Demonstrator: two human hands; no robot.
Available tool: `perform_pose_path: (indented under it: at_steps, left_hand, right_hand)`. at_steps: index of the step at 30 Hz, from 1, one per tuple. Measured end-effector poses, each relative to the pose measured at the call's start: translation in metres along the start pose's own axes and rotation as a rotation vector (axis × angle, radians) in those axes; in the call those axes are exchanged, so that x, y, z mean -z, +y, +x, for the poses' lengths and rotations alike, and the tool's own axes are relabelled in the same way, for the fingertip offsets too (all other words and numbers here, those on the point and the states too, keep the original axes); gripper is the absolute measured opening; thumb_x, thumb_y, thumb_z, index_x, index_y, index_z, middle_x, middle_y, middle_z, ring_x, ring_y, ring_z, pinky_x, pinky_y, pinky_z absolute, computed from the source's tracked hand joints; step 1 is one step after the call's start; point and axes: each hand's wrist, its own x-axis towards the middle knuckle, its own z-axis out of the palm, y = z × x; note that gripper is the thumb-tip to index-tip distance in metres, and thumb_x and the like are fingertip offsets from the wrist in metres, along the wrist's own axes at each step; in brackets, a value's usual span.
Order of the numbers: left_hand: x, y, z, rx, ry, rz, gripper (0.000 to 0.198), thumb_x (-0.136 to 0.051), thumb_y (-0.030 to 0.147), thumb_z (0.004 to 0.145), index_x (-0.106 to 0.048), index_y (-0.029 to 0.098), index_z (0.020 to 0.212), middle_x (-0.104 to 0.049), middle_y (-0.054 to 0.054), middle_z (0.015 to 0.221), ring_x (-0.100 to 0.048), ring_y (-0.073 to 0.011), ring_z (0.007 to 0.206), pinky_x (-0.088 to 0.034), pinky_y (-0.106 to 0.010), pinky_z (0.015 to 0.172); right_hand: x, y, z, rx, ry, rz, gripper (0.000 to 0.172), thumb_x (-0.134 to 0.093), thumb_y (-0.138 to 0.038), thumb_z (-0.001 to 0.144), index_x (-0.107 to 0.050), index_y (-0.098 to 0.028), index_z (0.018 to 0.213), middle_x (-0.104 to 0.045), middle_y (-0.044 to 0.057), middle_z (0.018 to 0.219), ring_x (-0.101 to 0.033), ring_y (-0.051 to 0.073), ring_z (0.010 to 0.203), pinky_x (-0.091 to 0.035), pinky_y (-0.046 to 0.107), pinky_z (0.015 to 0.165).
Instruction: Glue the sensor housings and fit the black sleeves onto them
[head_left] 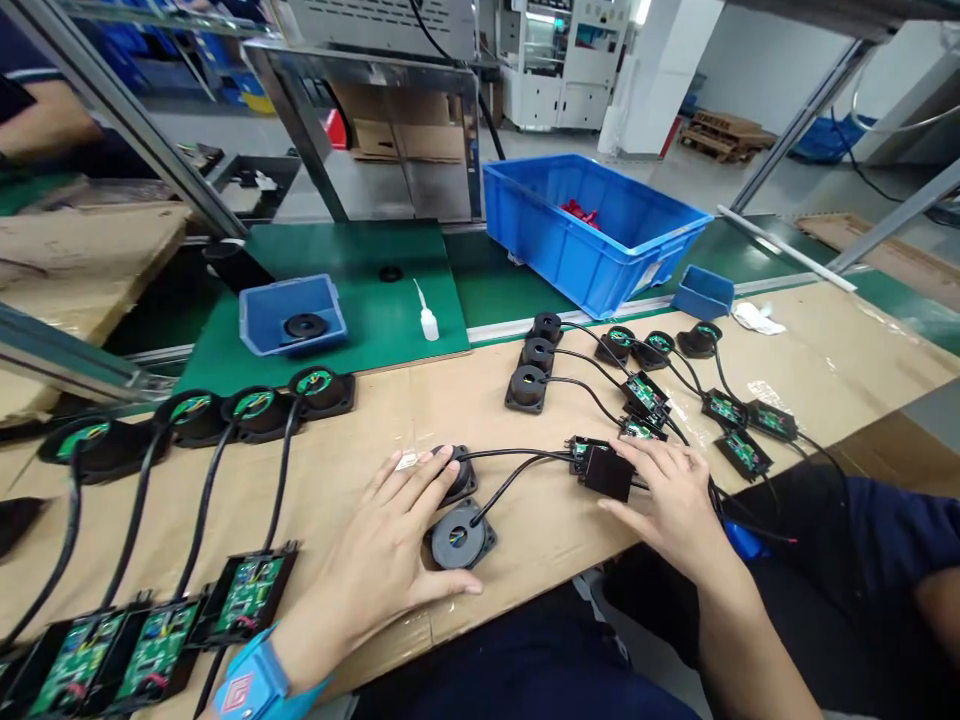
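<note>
My left hand (401,540) has its fingers spread, the fingertips over a black round housing (461,472) and the thumb beside a second round housing (457,537). Black cables run right from both housings to small boxes. My right hand (671,490) has its thumb and fingers around the edge of a black box (609,472), which lies by an open box with a green circuit board (581,453). Behind my hands stand several black round parts (526,386), wired to open boxes with green boards (646,395).
At the left lie several wired round housings (322,390) and open board boxes (247,590). Farther back are a small blue bin (259,325), a white bottle (429,324), a large blue crate (547,240) and a small blue box (703,293). Another person's arm (49,120) shows upper left.
</note>
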Motion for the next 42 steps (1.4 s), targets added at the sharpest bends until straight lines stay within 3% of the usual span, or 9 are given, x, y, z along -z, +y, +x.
perform_pose_path:
  at_steps: [5, 11, 14, 20, 23, 27, 34, 39, 42]
  left_hand:
    - [-0.006, 0.004, -0.002, 0.026, -0.029, 0.053, 0.108, -0.062, 0.081, 0.079, -0.039, 0.007, 0.154, -0.051, -0.024, 0.154, -0.053, -0.0412, 0.139, -0.031, -0.054, 0.12]
    - [-0.01, 0.005, -0.003, 0.021, -0.018, 0.091, 0.102, -0.062, 0.074, 0.08, -0.039, 0.008, 0.154, -0.054, -0.022, 0.152, -0.058, -0.0396, 0.132, -0.03, -0.05, 0.117]
    - [-0.007, 0.006, -0.003, 0.035, -0.025, 0.103, 0.103, -0.063, 0.074, 0.08, -0.038, 0.008, 0.155, -0.054, -0.022, 0.153, -0.059, -0.0386, 0.13, -0.031, -0.049, 0.115]
    - [-0.001, 0.015, 0.0, 0.102, -0.066, 0.037, 0.096, -0.066, 0.069, 0.081, -0.041, 0.011, 0.154, -0.052, -0.022, 0.155, -0.057, -0.0388, 0.135, -0.019, -0.052, 0.124]
    - [-0.001, 0.019, 0.001, 0.18, -0.091, -0.019, 0.088, -0.062, 0.067, 0.086, -0.044, 0.013, 0.153, -0.05, -0.022, 0.156, -0.058, -0.0381, 0.134, -0.013, -0.055, 0.127]
    - [-0.004, 0.018, -0.002, 0.194, -0.123, -0.052, 0.078, -0.051, 0.063, 0.093, -0.046, 0.01, 0.15, -0.05, -0.023, 0.156, -0.056, -0.0368, 0.138, -0.006, -0.055, 0.128]
    - [-0.007, 0.015, -0.007, 0.176, -0.13, -0.049, 0.089, -0.033, 0.074, 0.098, -0.033, 0.008, 0.158, -0.047, -0.023, 0.158, -0.051, -0.0352, 0.142, -0.004, -0.056, 0.13]
    - [-0.005, 0.015, -0.007, 0.195, -0.134, -0.092, 0.09, -0.034, 0.075, 0.098, -0.028, 0.012, 0.162, -0.05, -0.021, 0.157, -0.052, -0.0342, 0.141, -0.003, -0.055, 0.131]
    - [-0.001, 0.016, -0.005, 0.222, -0.167, -0.1, 0.081, -0.044, 0.065, 0.099, -0.031, 0.014, 0.16, -0.05, -0.018, 0.157, -0.053, -0.0326, 0.142, -0.003, -0.053, 0.131]
  right_hand:
    - [-0.003, 0.016, 0.0, 0.043, -0.105, 0.067, 0.046, -0.059, -0.043, 0.102, -0.05, -0.021, 0.142, -0.071, 0.01, 0.127, -0.067, 0.027, 0.111, -0.041, 0.047, 0.104]
    - [-0.009, 0.022, 0.034, 0.017, 0.101, 0.134, 0.053, -0.065, -0.041, 0.099, -0.05, -0.02, 0.145, -0.066, 0.013, 0.134, -0.063, 0.027, 0.123, -0.051, 0.042, 0.104]
    - [-0.019, 0.021, 0.05, 0.021, 0.106, 0.114, 0.049, -0.063, -0.04, 0.1, -0.054, -0.02, 0.144, -0.067, 0.014, 0.134, -0.063, 0.03, 0.123, -0.051, 0.046, 0.103]
    - [-0.021, -0.033, 0.044, 0.174, 0.23, 0.181, 0.037, -0.071, -0.035, 0.096, -0.065, -0.019, 0.129, -0.073, 0.012, 0.114, -0.068, 0.026, 0.102, -0.05, 0.042, 0.089]
    - [-0.025, -0.081, 0.028, 0.367, 0.187, 0.411, 0.024, -0.071, -0.024, 0.095, -0.069, -0.016, 0.117, -0.072, 0.003, 0.082, -0.062, 0.017, 0.072, -0.047, 0.034, 0.07]
    - [-0.039, -0.125, 0.018, 0.437, 0.112, 0.489, 0.026, -0.07, -0.03, 0.097, -0.07, -0.014, 0.118, -0.071, 0.004, 0.084, -0.059, 0.017, 0.073, -0.046, 0.032, 0.066]
    - [-0.045, -0.141, 0.026, 0.353, 0.07, 0.237, 0.025, -0.071, -0.039, 0.096, -0.074, -0.018, 0.109, -0.068, 0.007, 0.092, -0.052, 0.021, 0.084, -0.043, 0.037, 0.074]
    - [-0.041, -0.139, 0.035, 0.377, 0.012, 0.301, 0.016, -0.07, -0.033, 0.097, -0.074, -0.021, 0.106, -0.069, 0.004, 0.093, -0.052, 0.019, 0.087, -0.044, 0.037, 0.077]
    - [-0.04, -0.127, 0.037, 0.428, 0.106, 0.457, 0.014, -0.075, -0.033, 0.093, -0.075, -0.019, 0.095, -0.063, 0.003, 0.082, -0.052, 0.017, 0.078, -0.045, 0.034, 0.069]
